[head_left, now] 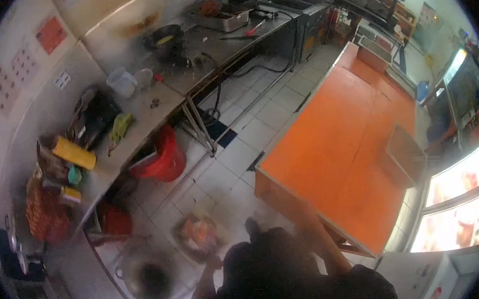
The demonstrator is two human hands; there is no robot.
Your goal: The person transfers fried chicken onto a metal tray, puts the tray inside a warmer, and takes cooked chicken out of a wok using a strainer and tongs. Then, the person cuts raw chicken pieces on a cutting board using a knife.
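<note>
Low at the centre, my left hand [214, 262] hangs beside a basin [180, 241] on the floor that holds reddish and pale contents I cannot make out. Its fingers are too small and dim to read. My right hand [307, 216] is blurred in front of the near side of the orange-topped table [330, 141]. Whether it touches the table or grips anything cannot be told. Part of the view below is covered by my dark clothing. A dark wok [148, 280] lies on the floor to the left of the basin.
Along the left wall runs a steel counter [153, 108] with a wok [166, 37], a plastic jug [122, 82] and a yellow roll [74, 152]. Red buckets [163, 156] stand underneath. A board [406, 155] rests at the table's right edge. White tiles [239, 149] form the aisle.
</note>
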